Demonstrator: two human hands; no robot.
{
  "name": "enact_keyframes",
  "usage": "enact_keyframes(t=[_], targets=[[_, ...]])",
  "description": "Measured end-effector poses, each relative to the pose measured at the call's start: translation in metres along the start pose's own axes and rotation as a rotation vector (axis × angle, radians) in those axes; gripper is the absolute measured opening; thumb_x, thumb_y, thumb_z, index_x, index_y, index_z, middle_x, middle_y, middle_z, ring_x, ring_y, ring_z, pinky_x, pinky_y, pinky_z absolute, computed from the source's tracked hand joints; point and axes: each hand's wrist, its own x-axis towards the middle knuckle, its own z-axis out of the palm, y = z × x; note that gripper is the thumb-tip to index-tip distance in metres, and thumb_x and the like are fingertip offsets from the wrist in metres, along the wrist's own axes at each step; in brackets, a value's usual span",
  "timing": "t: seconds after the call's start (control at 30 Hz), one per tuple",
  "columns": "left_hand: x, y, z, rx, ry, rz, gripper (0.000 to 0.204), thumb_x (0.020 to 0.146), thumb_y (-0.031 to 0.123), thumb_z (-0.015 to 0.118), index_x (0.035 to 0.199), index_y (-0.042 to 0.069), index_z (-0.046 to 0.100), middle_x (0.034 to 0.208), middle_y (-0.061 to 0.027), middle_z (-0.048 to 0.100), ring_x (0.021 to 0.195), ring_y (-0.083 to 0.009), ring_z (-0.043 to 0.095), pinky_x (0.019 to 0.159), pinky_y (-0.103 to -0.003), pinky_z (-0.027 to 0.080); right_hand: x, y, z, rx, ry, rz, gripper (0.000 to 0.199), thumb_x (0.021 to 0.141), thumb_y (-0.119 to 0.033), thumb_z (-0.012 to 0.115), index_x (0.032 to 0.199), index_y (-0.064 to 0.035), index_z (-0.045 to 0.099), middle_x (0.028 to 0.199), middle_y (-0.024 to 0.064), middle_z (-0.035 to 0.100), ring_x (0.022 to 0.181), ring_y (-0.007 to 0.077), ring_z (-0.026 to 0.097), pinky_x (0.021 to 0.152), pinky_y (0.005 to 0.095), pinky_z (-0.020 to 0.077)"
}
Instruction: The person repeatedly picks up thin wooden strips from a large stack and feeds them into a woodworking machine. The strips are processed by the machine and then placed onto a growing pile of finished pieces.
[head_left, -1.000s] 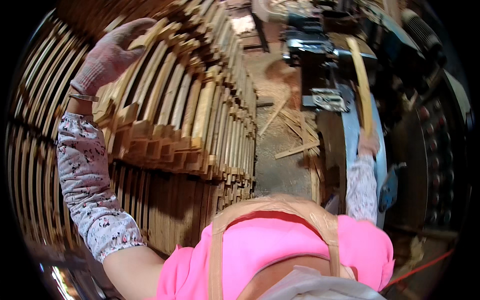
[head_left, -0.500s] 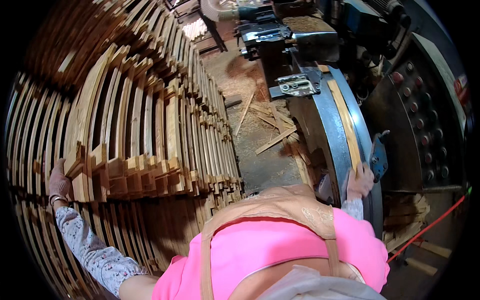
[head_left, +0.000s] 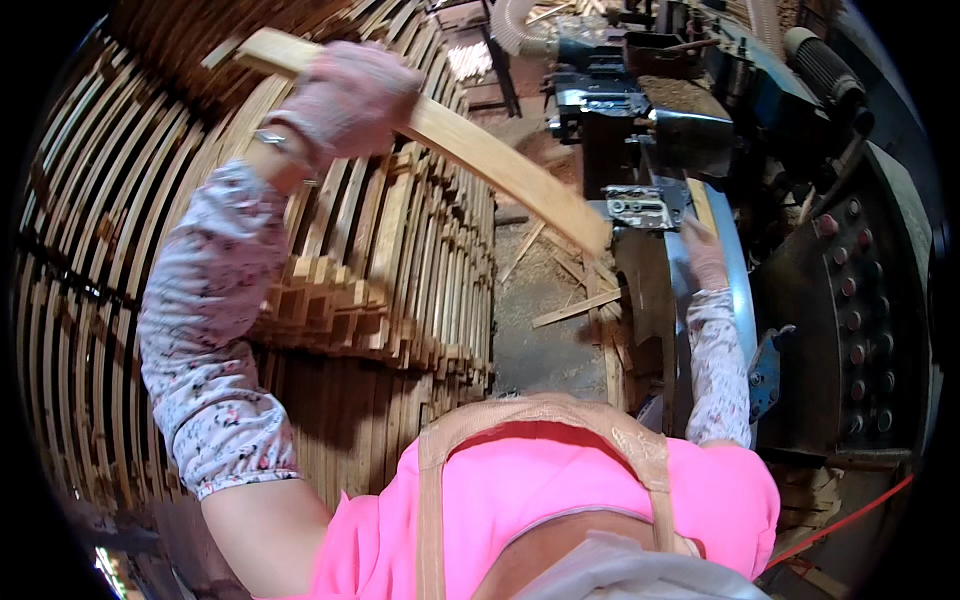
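My left hand [head_left: 360, 98], in a pale knitted glove, is raised over the stacks and closed around a flat wooden strip [head_left: 505, 180]. That strip slants down to the right, its far end near the machine's metal guide block [head_left: 640, 208]. On the steel machine bed [head_left: 738, 262], my gloved right hand [head_left: 704, 255] reaches forward, its fingers at the near end of a second wooden strip [head_left: 701, 203]. The front of this second strip goes out of sight among the machine parts.
Tall stacks of wooden strips [head_left: 345, 290] fill the left side. Offcuts [head_left: 575, 310] and sawdust lie on the floor between stacks and machine. A control panel [head_left: 850, 320] with several round buttons stands at the right, a blue bracket [head_left: 765, 375] beside the bed. A red hose [head_left: 840, 522] runs at lower right.
My left hand has risen from the stack's near end, now carrying a wooden strip across toward the machine. My right hand has moved forward along the bed, and its strip has gone farther into the machine.
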Motion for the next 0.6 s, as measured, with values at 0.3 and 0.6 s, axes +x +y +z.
enact_keyframes(t=[0.3, 0.6], targets=[[0.155, 0.184, -0.016, -0.168, -0.31, 0.296, 0.04, 0.084, 0.021, 0.075, 0.123, 0.018, 0.072, 0.108, -0.0052, 0.068, 0.105, -0.0255, 0.068, 0.084, -0.041, 0.056, -0.173, -0.119, 0.049, -0.363, 0.134, -0.312, 0.082, 0.076, -0.019, 0.087, 0.151, -0.0114, 0.056, 0.131, 0.0187, 0.066, 0.119, 0.0365, 0.064, 0.101, 0.044, 0.0518], [0.09, 0.008, 0.07, -0.285, -0.193, -0.28, 0.077, 0.087, 0.009, 0.074, 0.158, 0.01, 0.043, 0.152, -0.0139, 0.056, 0.134, -0.0294, 0.059, 0.115, -0.041, 0.048, -0.367, -0.014, -0.05, -1.09, 0.309, 0.458, 0.073, 0.085, -0.027, 0.078, 0.153, -0.0149, 0.053, 0.127, 0.0127, 0.069, 0.115, 0.0361, 0.063, 0.096, 0.0498, 0.0515]])
